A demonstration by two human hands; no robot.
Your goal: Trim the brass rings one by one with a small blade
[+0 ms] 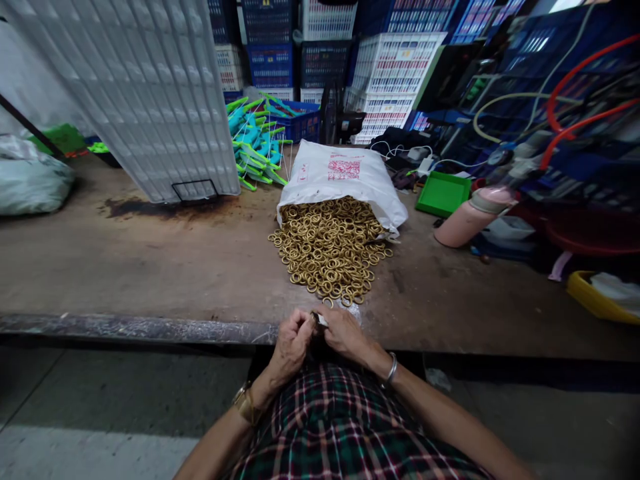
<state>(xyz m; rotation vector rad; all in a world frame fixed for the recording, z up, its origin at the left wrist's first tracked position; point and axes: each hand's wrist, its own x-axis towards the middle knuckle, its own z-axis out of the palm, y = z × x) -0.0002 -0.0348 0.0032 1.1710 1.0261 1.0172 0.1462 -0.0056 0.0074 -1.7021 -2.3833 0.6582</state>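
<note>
My left hand (293,341) is closed in a pinch at the table's front edge, on what looks like a small brass-coloured ring (313,318), mostly covered by the fingers. Touching it from the right, my right hand (346,332) is closed round a small tool with a pale, flat part (323,321); its exact kind is hidden. Just beyond both hands lies a heap of brass-coloured rings (333,250), spilling from the mouth of a white woven sack (345,167) with red print.
A tall translucent ribbed panel (165,100) stands on the wooden table (150,267) at left. Behind are green and blue plastic pieces (257,143) and stacked crates (390,63). At right are a green tray (443,193), a pink bottle (470,217) and a yellow basin (595,303).
</note>
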